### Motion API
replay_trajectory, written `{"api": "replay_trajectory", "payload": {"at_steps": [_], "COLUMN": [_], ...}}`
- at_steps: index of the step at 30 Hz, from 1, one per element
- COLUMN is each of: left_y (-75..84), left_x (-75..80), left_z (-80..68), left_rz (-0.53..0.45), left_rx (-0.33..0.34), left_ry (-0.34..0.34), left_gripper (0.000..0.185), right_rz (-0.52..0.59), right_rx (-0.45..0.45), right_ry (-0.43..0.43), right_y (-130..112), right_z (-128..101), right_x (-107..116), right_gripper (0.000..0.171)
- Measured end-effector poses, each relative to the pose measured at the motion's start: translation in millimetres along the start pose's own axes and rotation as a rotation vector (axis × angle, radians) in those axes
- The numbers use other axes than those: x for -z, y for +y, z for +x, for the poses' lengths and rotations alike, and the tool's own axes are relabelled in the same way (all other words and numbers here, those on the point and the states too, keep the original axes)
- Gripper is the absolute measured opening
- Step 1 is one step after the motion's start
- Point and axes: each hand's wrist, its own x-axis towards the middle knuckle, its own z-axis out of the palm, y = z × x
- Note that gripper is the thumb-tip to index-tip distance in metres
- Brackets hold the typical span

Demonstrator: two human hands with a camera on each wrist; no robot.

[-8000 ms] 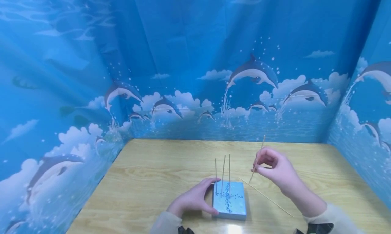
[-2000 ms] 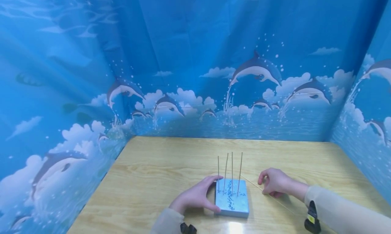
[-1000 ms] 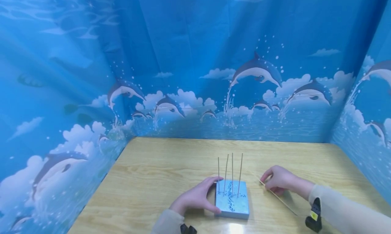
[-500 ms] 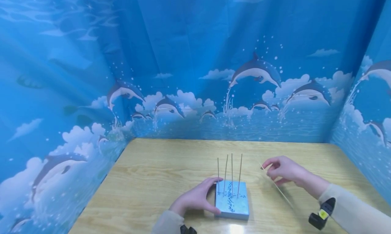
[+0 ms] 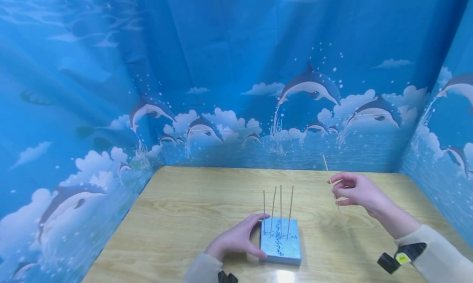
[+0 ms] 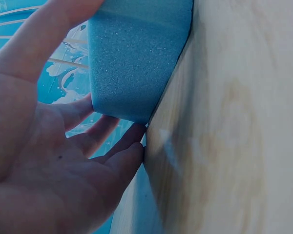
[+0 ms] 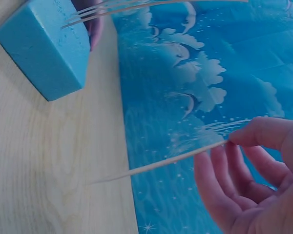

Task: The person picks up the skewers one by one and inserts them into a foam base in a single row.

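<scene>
On foam block (image 5: 280,247), 4 skewers (image 5: 280,211) stand; L hand (image 5: 236,241) grips it, R hand (image 5: 354,189) pinches skewer (image 5: 327,169).

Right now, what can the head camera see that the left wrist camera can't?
Only the head view shows the right hand lifted above the wooden table, pinching a thin skewer, and all four skewers standing upright in the block's top. Only the left wrist view shows the block's grainy foam side close up, the left hand's palm, and its fingertips down at the block's bottom corner, at the table. Both show the blue foam block sitting on the table with the left hand holding it, and the dolphin backdrop.
</scene>
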Motion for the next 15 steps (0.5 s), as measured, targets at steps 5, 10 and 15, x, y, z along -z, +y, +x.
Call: {"api": "replay_trajectory", "payload": {"at_steps": [5,10,15], "left_y": [-0.2,0.9,0.4], "left_x": [-0.4,0.0,0.5], "left_z": [1.0,0.6,0.0], "left_rz": [-0.003,-0.003,0.002], "left_rx": [-0.006,-0.002,-0.01], "left_ry": [-0.003,-0.007,-0.004], "left_gripper": [0.111,0.111,0.111], "right_rz": [0.086,0.138,0.059], "right_rx": [0.069,0.17,0.274], "right_ry": [0.107,0.214,0.319], "right_y": [-1.1,-4.9,-13.1], "right_z": [-7.8,-17.5,-25.9], "right_x": [0.7,-7.8,-22.3], "right_gripper": [0.02,0.022,0.018]}}
